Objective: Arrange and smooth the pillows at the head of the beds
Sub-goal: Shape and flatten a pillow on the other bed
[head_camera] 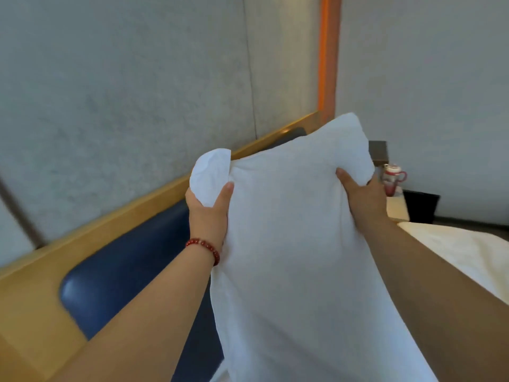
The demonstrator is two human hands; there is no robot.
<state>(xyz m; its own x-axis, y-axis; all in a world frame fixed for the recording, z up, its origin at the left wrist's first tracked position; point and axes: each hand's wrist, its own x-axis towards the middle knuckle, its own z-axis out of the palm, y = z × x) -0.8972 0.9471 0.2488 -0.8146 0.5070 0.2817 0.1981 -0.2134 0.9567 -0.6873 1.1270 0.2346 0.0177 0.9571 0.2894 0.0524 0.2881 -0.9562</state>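
A large white pillow (pixel 292 244) hangs upright in the air in front of me, filling the middle of the view. My left hand (pixel 208 213), with a red bead bracelet on the wrist, is closed on the pillow's upper left corner, which bunches out above the thumb. My right hand (pixel 363 197) grips the pillow's upper right edge, fingers wrapped behind the cloth. The pillow's lower part runs out of the frame at the bottom.
Behind the pillow stands a wooden headboard (pixel 82 244) with a blue padded panel (pixel 124 271), against a grey wall. At the right lie a cream-covered bed (pixel 468 249), a small bedside table (pixel 396 208) with a red and white cup (pixel 392 179), and a dark bin (pixel 421 205).
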